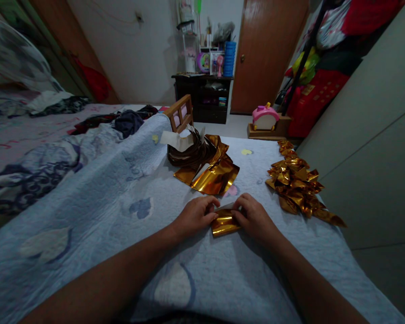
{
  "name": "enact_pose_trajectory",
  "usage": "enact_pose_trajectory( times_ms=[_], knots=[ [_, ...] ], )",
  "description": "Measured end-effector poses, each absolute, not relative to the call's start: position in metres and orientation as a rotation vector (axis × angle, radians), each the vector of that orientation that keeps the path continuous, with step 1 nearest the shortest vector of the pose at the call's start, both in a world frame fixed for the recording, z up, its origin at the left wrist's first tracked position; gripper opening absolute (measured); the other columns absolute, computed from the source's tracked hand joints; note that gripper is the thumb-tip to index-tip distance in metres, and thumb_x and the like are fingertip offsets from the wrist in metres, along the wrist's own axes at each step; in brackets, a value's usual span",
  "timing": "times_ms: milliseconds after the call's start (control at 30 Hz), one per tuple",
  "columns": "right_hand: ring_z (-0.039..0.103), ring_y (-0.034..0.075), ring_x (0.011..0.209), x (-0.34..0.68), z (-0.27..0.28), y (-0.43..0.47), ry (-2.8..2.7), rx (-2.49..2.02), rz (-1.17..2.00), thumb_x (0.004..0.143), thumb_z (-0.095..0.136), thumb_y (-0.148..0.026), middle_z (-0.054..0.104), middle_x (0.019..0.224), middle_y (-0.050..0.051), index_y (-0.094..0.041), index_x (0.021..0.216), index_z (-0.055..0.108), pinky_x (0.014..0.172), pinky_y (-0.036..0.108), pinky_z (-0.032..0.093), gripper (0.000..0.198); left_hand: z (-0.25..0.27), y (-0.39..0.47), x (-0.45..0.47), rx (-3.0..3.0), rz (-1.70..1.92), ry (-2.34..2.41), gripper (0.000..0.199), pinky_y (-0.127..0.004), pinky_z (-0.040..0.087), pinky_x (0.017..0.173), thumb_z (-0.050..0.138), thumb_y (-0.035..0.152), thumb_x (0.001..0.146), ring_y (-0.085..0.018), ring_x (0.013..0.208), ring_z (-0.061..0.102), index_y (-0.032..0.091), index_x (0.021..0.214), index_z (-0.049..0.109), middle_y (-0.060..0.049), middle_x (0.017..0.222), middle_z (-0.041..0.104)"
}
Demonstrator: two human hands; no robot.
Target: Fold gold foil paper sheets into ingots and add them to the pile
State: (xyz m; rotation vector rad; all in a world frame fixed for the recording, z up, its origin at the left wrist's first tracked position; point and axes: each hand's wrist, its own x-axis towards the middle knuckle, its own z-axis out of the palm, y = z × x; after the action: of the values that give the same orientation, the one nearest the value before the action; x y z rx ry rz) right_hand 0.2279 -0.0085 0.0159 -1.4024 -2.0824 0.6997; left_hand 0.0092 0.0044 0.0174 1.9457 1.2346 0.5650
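A sheet of gold foil paper (223,223), partly rolled or folded over, rests on the blue quilt between my hands. Its pale back shows along the far edge. My left hand (197,215) pinches the sheet's left edge between thumb and fingers. At the right edge, my right hand (253,215) grips it the same way. Just beyond my hands lies a loose stack of gold foil sheets (219,176), fanned out, with brown and whitish edges showing. To the right sits a heap of folded gold foil pieces (295,180).
The light blue quilt (121,252) with heart patterns covers the bed. A wooden bed rail (180,112) stands at the far left corner. Beyond are a dark cabinet (202,99), a pink toy case (266,118) and a wooden door (266,58). A pale panel (374,180) borders the right side.
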Motion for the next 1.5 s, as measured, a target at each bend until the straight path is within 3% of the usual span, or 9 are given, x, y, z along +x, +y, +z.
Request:
enact_pose_trajectory(
  times_ms=[133, 267, 400, 567, 767, 1500],
  knots=[
    [0.056, 0.022, 0.088, 0.230, 0.014, -0.007, -1.859, -1.378, 0.756, 0.081, 0.060, -0.020, 0.059, 0.093, 0.004, -0.022, 0.083, 0.056, 0.079, 0.036, 0.046, 0.005, 0.016, 0.006, 0.008, 1.898, 0.657, 1.135, 0.023, -0.030, 0.045, 0.077, 0.061, 0.021, 0.084, -0.020, 0.085, 0.062, 0.016, 0.102, 0.074, -0.005, 0.092, 0.069],
    [0.058, 0.019, 0.077, 0.231, 0.012, -0.005, -1.592, -1.339, 1.056, 0.077, 0.067, -0.031, 0.059, 0.085, 0.000, -0.022, 0.106, 0.057, 0.071, 0.033, 0.048, 0.032, 0.018, 0.005, 0.008, 1.856, 0.689, 1.083, 0.019, -0.030, 0.046, 0.077, 0.062, 0.025, 0.088, -0.019, 0.085, 0.062, 0.016, 0.096, 0.077, -0.005, 0.089, 0.068],
    [0.060, 0.019, 0.073, 0.232, 0.017, -0.004, -1.572, -1.233, 1.367, 0.079, 0.068, -0.037, 0.063, 0.079, 0.002, -0.019, 0.094, 0.067, 0.068, 0.032, 0.046, 0.024, 0.020, 0.004, 0.009, 1.826, 0.698, 1.033, 0.019, -0.029, 0.045, 0.075, 0.064, 0.027, 0.087, -0.019, 0.083, 0.061, 0.015, 0.094, 0.076, -0.005, 0.086, 0.067],
    [0.061, 0.018, 0.071, 0.233, 0.022, -0.006, -1.465, -1.215, 1.513, 0.078, 0.072, -0.042, 0.069, 0.080, 0.004, -0.018, 0.089, 0.073, 0.067, 0.031, 0.045, 0.026, 0.020, 0.000, 0.011, 1.720, 0.694, 0.937, 0.025, -0.029, 0.047, 0.077, 0.060, 0.033, 0.092, -0.018, 0.083, 0.062, 0.014, 0.102, 0.073, -0.005, 0.091, 0.069],
    [0.056, 0.015, 0.063, 0.232, 0.018, -0.006, -1.375, -1.228, 1.482, 0.075, 0.075, -0.043, 0.065, 0.072, 0.002, -0.017, 0.085, 0.073, 0.059, 0.028, 0.042, 0.028, 0.020, -0.002, 0.011, 1.679, 0.635, 0.858, 0.030, -0.030, 0.048, 0.078, 0.058, 0.036, 0.095, -0.020, 0.090, 0.063, 0.014, 0.113, 0.067, -0.007, 0.100, 0.069],
    [0.058, 0.016, 0.063, 0.225, 0.019, -0.010, -1.330, -1.244, 1.395, 0.077, 0.074, -0.047, 0.065, 0.070, 0.002, -0.017, 0.077, 0.069, 0.059, 0.029, 0.046, 0.031, 0.025, -0.007, 0.018, 1.855, 0.606, 0.942, 0.025, -0.027, 0.041, 0.068, 0.044, 0.036, 0.101, -0.015, 0.074, 0.054, 0.018, 0.090, 0.058, -0.001, 0.080, 0.057]
  ],
)
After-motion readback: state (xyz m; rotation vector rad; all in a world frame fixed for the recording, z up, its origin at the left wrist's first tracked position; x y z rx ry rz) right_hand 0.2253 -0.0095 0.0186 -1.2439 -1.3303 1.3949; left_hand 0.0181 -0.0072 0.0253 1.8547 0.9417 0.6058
